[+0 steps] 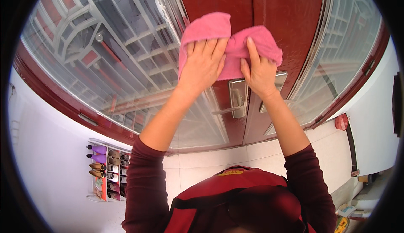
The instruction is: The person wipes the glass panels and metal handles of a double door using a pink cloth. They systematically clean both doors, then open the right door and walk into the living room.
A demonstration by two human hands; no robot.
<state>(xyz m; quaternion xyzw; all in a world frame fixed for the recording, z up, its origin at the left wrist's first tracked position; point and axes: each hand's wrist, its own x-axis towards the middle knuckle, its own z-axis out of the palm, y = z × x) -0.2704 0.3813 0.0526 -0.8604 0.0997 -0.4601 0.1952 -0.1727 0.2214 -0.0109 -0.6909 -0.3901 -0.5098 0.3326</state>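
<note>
Both hands are on a pink cloth (210, 26), raised in front of a dark red double door (290, 8). The fingers of my left hand (200, 67) lie under a folded-over flap of it, their tips hidden. My right hand (261, 75) grips the cloth's right part, with thumb and index finger on top and the other fingers tucked into the fabric. The cloth hangs between the hands just above a silver lever handle (238, 98) on the left leaf. Whether it touches the door is hard to tell. A second handle plate (281, 78) is partly behind my right wrist.
Large glass panes fill the left leaf (132, 59) and right leaf (334, 49), reflecting railings. A shoe rack (105, 144) with several pairs of shoes stands by the white wall at lower left. A small red basket (341, 122) is at the right wall. Pale tiles (202, 163) cover the floor.
</note>
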